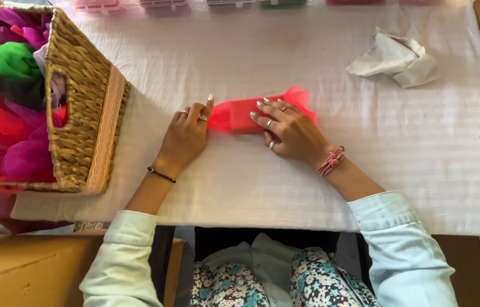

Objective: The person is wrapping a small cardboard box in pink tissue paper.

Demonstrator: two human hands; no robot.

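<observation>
A small red sheer fabric bundle (239, 115) lies on the white cloth-covered table (285, 182). My right hand (286, 129) rests on top of it, fingers spread and pressing it down. My left hand (186, 136) lies flat beside its left end, the index fingertip touching the fabric's edge. Both hands wear rings. A black band circles the left wrist and a pink bracelet the right.
A woven wicker basket (75, 96) full of coloured sheer fabric pieces (7, 113) stands at the left edge. A crumpled white paper (396, 58) lies at the back right. Clear plastic boxes (228, 4) line the far edge. A cardboard box (24, 267) sits lower left.
</observation>
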